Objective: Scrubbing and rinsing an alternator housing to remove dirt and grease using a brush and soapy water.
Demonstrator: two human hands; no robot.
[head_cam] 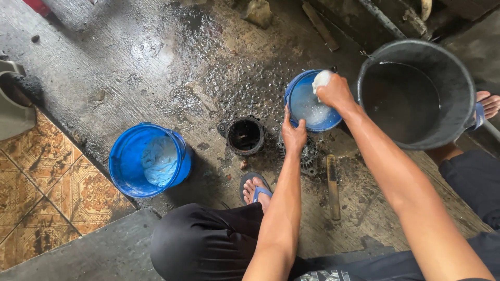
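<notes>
On a wet, oil-dark concrete floor (pixel 156 62), my left hand (pixel 293 132) pinches the near rim of a small blue bowl (pixel 307 106), fingers closed on the edge to steady it, while my right hand (pixel 336 92) is clenched around a white soapy wad (pixel 321 79), a rag or sponge, I cannot tell which, held over the far rim. Pale foamy water lies in the bowl.

Just beside the bowl on its left stands a round black metal housing (pixel 245 136), open end up; a ribbed grey metal part (pixel 308 156) lies partly hidden under my left wrist, and a long brush (pixel 333 187) rests on the floor close by. A big black bucket (pixel 416 93) holding water sits to the right of the bowl, and a blue bucket (pixel 148 160) with something pale inside stands well apart to the left.

As I judge it, doing this well means keeping the rim grip firm so the bowl does not tip, wringing the wad over the bowl rather than the floor, and minding my sandalled foot (pixel 256 188) on the slick surface.
</notes>
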